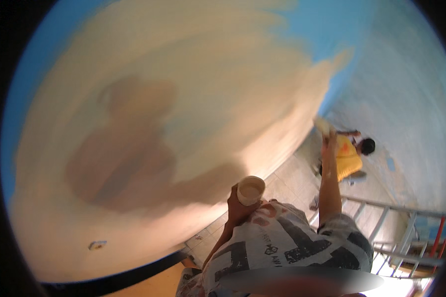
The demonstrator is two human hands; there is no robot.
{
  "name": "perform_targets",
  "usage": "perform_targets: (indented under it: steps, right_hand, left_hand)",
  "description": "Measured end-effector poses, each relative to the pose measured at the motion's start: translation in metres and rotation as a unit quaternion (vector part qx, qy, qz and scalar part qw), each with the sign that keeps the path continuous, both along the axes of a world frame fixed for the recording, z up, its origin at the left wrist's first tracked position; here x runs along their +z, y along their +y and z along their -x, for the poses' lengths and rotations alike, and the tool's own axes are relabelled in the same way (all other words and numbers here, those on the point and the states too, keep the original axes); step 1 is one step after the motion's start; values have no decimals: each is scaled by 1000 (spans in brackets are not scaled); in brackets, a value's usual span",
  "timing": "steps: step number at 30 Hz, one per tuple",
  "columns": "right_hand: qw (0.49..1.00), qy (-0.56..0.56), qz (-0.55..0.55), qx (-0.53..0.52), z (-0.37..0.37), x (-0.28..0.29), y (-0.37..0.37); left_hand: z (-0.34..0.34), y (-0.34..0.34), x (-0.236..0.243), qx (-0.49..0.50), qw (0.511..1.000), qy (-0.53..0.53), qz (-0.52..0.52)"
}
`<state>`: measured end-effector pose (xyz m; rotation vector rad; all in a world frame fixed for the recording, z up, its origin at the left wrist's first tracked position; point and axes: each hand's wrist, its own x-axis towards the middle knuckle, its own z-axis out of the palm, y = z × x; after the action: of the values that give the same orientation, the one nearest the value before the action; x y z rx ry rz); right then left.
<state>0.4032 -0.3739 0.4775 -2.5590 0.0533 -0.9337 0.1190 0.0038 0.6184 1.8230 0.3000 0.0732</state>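
Note:
My left hand (pixel 238 207) is closed round a pale cup (pixel 251 191), held upright in front of my shirt, with light-coloured liquid inside. At the end of my stretched right arm, my right hand (pixel 329 141) grips what looks like a broad, pale-coated paintbrush (pixel 323 125). The brush is by the far edge of the wall, close to the corner; whether its bristles touch the surface is hard to tell. Uneven cream paint (pixel 208 109) covers much of the blue wall (pixel 327 24), and my shadow falls across it.
A person in a yellow top (pixel 349 157) is below, beyond my right arm. A metal ladder (pixel 379 222) stands at the right, near red poles (pixel 437 240). Pale tiles (pixel 292 179) cover the floor. Low on the wall is a small opening (pixel 98 245), above a dark band (pixel 119 277).

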Motion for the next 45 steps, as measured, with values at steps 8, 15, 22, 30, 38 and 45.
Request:
perform_targets:
  steps: [8,15,22,30,38,45]
  right_hand:
    - [865,467,-166,-77,217,-132,59]
    - [558,129,-808,-139,117,-126,75]
    - [592,185,-782,53,70,-77,152]
    - [442,129,-885,70,47,-65,179]
    - [391,53,-915,85,14,-36,185]
    - [99,177,-926,320,33,89,170]
  left_hand:
    - [12,4,-40,11,999,-12,-50]
    - [31,4,-46,40,999,-18,7]
    - [58,17,-43,116,988,-99,12]
    - [67,-9,-38,201,966,-160,-3]
    - [83,12,-47,230,969,-89,-7]
    - [59,-3,-53,208,974,-85,-24]
